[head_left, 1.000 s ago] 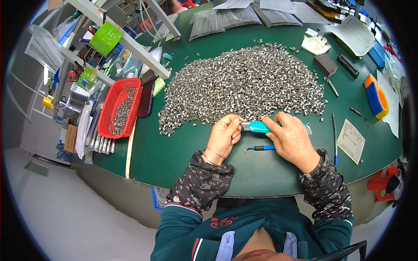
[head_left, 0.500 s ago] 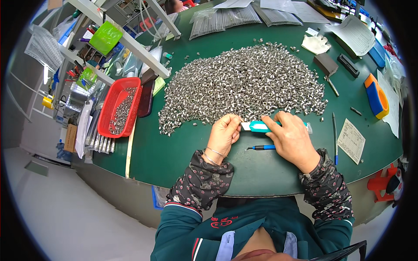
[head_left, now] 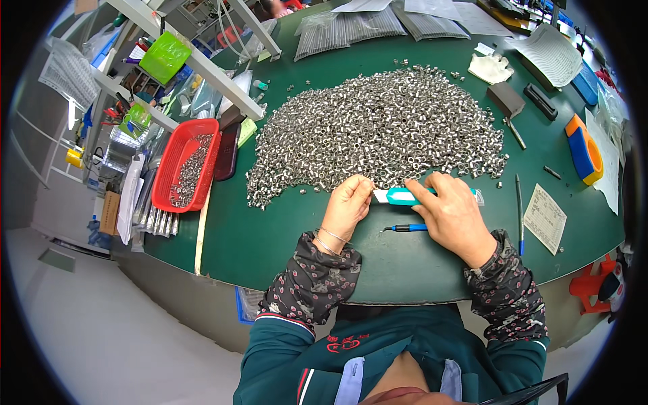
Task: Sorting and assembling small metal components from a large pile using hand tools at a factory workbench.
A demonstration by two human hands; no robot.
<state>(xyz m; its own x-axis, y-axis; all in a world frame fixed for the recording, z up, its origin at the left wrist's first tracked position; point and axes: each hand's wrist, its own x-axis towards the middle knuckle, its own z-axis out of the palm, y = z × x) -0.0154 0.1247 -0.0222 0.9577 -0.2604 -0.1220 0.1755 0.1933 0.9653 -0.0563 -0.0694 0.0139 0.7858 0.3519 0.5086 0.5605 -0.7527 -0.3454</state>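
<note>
A teal utility knife (head_left: 403,196) lies sideways in my right hand (head_left: 451,209), whose fingers close over the handle. Its pale blade points left and reaches the fingertips of my left hand (head_left: 347,204). The left thumb and forefinger are pinched together; what they hold, if anything, is too small or hidden to name. Just beyond both hands spreads a large heap of small metal rings (head_left: 378,128). Below the knife, a blue-handled deburring tool (head_left: 408,228) with a thin hooked tip rests on the green table (head_left: 405,270).
To the left stands a red basket (head_left: 160,182) of metal rings beside a dark tray (head_left: 227,152). On the right are a pen (head_left: 520,216), a paper slip (head_left: 545,219), a tape roll (head_left: 584,150), a grey block (head_left: 505,100) and a white glove (head_left: 491,68).
My left hand has shifted very slightly, its fingers still pinched at the blade's tip. The right hand and knife stay almost in place.
</note>
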